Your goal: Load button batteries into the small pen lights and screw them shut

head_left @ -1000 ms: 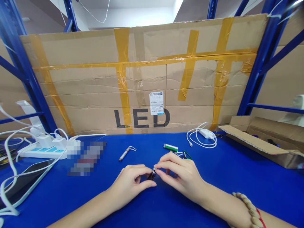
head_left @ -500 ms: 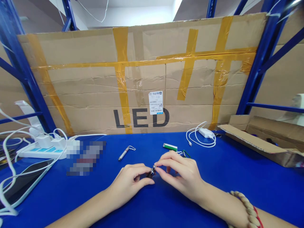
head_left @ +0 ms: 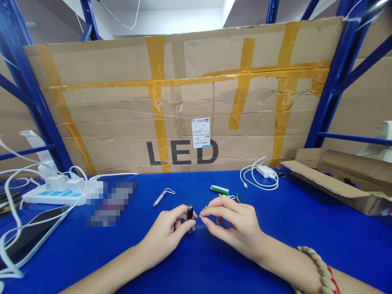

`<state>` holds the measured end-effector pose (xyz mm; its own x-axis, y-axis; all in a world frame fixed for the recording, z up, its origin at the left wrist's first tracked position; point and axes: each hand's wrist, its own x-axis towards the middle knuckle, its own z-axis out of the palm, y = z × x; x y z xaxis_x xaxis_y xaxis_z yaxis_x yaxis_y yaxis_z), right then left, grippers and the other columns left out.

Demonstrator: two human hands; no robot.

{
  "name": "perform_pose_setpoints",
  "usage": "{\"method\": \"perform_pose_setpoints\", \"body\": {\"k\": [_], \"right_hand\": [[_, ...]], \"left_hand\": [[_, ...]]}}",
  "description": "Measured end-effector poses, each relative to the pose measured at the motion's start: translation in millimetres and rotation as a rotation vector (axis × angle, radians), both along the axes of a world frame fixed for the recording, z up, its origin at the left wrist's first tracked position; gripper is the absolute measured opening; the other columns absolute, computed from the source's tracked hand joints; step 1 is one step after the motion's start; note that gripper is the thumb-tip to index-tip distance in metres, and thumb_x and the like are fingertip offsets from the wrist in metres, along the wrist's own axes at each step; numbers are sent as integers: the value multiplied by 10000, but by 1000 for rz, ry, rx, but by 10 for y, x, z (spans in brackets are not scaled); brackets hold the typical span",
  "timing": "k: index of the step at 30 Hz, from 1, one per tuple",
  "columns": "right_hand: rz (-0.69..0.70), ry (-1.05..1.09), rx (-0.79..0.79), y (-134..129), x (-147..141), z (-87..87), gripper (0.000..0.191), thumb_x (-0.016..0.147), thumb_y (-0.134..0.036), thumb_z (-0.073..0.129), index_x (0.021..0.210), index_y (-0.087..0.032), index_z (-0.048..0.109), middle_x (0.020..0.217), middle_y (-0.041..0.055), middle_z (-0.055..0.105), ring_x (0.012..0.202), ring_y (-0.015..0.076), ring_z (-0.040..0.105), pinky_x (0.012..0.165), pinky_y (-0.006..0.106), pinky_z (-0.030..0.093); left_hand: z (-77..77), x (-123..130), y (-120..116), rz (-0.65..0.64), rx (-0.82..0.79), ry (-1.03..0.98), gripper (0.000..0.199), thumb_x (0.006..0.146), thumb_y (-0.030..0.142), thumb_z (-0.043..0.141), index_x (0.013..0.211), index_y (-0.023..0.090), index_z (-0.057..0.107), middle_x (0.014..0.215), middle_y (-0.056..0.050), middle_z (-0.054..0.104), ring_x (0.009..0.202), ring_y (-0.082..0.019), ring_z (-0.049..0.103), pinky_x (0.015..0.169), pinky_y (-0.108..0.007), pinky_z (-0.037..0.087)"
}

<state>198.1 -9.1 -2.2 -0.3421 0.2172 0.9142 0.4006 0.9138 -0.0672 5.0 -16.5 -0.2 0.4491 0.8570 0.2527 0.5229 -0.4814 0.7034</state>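
Observation:
Between thumb and fingers, my left hand point(head_left: 170, 226) holds a small black mini flashlight point(head_left: 190, 212) upright over the blue tabletop. Just to its right, my right hand point(head_left: 235, 220) pinches a tiny silvery piece point(head_left: 201, 215), apart from the black body; its exact kind is too small to make out. Beyond my left hand lies a silver mini flashlight point(head_left: 159, 199) with a clip at its end. A green mini flashlight point(head_left: 219, 189) rests behind my right hand, which partly hides a green carabiner clip point(head_left: 240, 199) beside it.
White cables and a power strip point(head_left: 55, 197) crowd the left, near a phone point(head_left: 36, 226). A white charging cable point(head_left: 260, 173) is coiled at the back right. An open cardboard box point(head_left: 337, 190) stands far right. A large cardboard sheet point(head_left: 122, 122) closes off the back.
The black mini flashlight has turned from tilted to upright in my left hand. The silvery piece in my right fingers now shows apart from it.

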Motion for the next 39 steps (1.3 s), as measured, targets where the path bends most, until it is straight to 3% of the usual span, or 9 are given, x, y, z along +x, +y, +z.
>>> {"method": "perform_pose_setpoints", "body": {"k": [4,7,12,17,20,25,28,33,39], "right_hand": [[20,3,29,-7,-2,18,63,766,-147,629,827,-158,641,796,7,629,488,27,514,457,137,439],[23,-5,47,-12,-8,36,63,760,-148,634,823,-156,640,784,9,632,483,29,517,461,138,441],[6,-21,46,-6,-14,28,54,757,-148,634,810,-155,640,778,-3,630,472,23,509,457,141,432],[9,-33,49,3,-6,-1,48,768,-167,626,812,-162,644,777,-7,627,482,22,508,454,137,420],[10,-37,57,0,3,2,46,773,-170,628,815,-163,646,775,-5,630,489,24,513,449,138,414],[8,-43,65,-6,4,15,42,781,-170,625,813,-159,650,776,-2,636,486,26,514,453,141,415],[3,-42,68,-2,-1,14,47,779,-169,631,820,-159,652,780,-3,637,485,25,511,457,140,416],[-3,-40,68,8,-1,2,49,785,-184,635,824,-162,654,775,-6,635,495,24,516,461,141,414],[-5,-56,79,15,-3,-19,59,803,-212,623,830,-167,649,778,-3,629,570,36,563,509,134,436]], "left_hand": [[11,-8,-4,42,10,-20,291,888,364,420,1000,134,559,604,15,569,525,-102,466,505,-193,333],[0,-30,7,116,114,13,282,819,364,540,952,144,657,563,23,525,469,-83,372,461,-190,290],[-6,-50,27,132,259,-64,224,756,311,629,925,199,724,579,9,531,496,-84,391,489,-182,333],[-10,-18,18,191,151,-109,138,697,276,667,752,159,715,537,34,462,457,-60,311,446,-163,310],[-19,-7,8,186,141,-133,166,731,294,631,775,154,709,547,32,445,464,-63,336,442,-160,317],[-6,-24,4,143,221,-97,228,820,307,540,962,209,688,835,-37,548,617,-98,487,564,-190,418],[3,-30,2,94,230,-33,206,846,276,501,923,201,677,1063,-66,536,680,-102,518,609,-205,429],[-20,-25,-15,31,248,93,183,824,307,577,764,161,669,614,6,533,560,-101,444,524,-184,355],[-40,-32,-23,-87,447,45,220,812,334,606,742,135,666,599,-1,561,580,-102,428,531,-178,345]]}}
